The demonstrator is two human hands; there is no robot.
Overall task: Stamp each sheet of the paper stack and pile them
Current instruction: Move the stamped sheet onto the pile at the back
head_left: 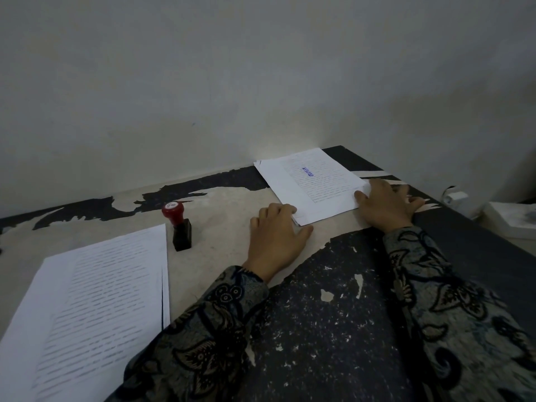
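Both hands, left hand (275, 232) and right hand (387, 203), hide the stamped pile's (311, 184) corners.

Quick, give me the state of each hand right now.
Left hand: open, fingers resting at the near corner of the stamped pile, gripping nothing.
Right hand: open, fingers lying flat on the pile's right edge.

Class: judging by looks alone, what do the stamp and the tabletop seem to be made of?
Stamp: glossy red knob, probably plastic, given its sheen; matte black block beneath, plastic or wood, unclear. Tabletop: likely board with a dark speckled laminate, since the coating has peeled in ragged patches, baring a pale matte layer underneath.
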